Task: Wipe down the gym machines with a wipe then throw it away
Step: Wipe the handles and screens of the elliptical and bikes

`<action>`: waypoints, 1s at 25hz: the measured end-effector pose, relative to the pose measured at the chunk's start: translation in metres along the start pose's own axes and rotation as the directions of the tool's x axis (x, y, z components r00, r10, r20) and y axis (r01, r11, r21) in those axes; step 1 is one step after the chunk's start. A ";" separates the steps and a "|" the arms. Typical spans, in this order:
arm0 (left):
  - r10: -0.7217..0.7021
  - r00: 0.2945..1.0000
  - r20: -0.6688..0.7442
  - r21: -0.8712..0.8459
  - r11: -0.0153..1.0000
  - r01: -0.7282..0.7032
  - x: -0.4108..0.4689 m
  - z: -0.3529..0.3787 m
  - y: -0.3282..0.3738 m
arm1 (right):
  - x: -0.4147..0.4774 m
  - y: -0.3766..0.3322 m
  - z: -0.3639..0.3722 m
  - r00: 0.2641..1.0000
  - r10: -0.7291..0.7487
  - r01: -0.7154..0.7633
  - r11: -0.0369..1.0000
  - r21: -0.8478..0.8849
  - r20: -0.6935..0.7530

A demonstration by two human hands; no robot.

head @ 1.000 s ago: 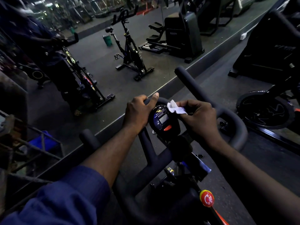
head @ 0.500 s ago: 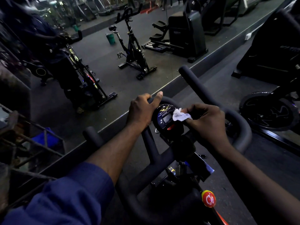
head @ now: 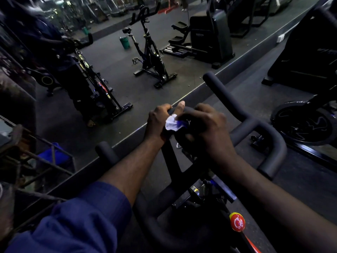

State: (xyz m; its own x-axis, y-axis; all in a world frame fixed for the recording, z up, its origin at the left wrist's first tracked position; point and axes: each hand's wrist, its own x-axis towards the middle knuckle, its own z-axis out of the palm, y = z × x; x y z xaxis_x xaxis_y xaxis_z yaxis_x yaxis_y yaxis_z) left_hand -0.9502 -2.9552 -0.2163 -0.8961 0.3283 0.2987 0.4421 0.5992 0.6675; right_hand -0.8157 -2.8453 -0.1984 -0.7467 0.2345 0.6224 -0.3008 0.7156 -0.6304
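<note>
The left hand (head: 158,121) curls its fingers round the middle loop of the exercise bike's black foam-padded handlebar (head: 255,127), with the thumb lying straight along the top. Touching it, the right hand (head: 207,125) is curled over the bike's dark round console (head: 180,137), hiding most of it, and pinches a crumpled white wipe (head: 172,123) against the console's left edge. A blue sleeve (head: 82,216) covers the left arm, and a round red knob (head: 237,222) sits lower on the frame
</note>
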 end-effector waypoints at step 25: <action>-0.041 0.998 -0.055 0.048 0.998 0.044 0.000 0.002 0.000 | -0.043 0.023 -0.003 0.981 0.136 -0.118 0.985 0.127 -0.141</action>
State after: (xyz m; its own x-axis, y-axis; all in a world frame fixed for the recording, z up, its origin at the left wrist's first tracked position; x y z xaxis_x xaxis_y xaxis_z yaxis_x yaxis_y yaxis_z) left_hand -0.9501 -2.9538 -0.2172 -0.9144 0.2626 0.3080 0.4036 0.6474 0.6465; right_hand -0.7884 -2.8367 -0.2387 -0.6892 0.4200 0.5905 -0.2833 0.5939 -0.7531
